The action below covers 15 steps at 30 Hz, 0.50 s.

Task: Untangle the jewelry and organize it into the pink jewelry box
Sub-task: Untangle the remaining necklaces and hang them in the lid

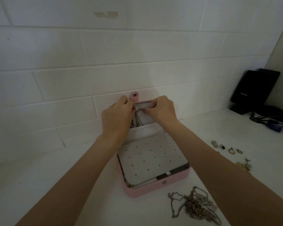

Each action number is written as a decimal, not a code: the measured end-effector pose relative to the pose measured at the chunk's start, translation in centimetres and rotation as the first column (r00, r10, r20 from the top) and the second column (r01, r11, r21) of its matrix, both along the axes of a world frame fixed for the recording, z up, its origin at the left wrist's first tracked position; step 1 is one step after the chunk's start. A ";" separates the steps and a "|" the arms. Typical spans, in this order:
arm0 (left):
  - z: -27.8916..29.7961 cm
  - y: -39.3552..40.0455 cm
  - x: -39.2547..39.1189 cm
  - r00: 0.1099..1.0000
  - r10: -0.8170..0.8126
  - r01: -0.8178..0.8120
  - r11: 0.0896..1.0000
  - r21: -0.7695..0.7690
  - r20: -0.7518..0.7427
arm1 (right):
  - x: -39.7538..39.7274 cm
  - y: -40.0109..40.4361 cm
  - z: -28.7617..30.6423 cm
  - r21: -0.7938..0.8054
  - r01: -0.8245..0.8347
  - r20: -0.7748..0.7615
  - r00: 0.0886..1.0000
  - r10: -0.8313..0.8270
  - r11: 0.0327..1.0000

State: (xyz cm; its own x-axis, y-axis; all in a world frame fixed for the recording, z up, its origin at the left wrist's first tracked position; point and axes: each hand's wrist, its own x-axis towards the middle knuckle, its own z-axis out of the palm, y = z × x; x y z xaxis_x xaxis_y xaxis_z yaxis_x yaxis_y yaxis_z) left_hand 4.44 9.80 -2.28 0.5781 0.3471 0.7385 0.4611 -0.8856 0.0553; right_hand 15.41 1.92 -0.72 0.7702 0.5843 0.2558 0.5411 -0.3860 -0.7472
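Observation:
The pink jewelry box (153,188) stands open on the white counter, its lid leaning upright against the tiled wall. A white perforated earring panel (150,159) covers the base. Both hands work at the lid's top edge. My left hand (117,115) and my right hand (162,110) pinch at a small hook (137,109) there, where chains (136,120) hang down into the lid's pocket. A tangled heap of necklaces (196,204) lies on the counter at the front right of the box.
Several small earrings and rings (227,148) are scattered on the counter to the right, with more pieces (243,165) nearer. A black speaker (253,90) and cables (271,119) sit at the far right. The tiled wall rises directly behind the box.

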 end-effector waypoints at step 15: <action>-1.6 -2.1 -2.9 0.970 -0.154 0.103 0.960 -0.260 -0.187 | -0.4 -4.9 0.5 -0.203 -0.199 -0.205 0.966 0.158 0.959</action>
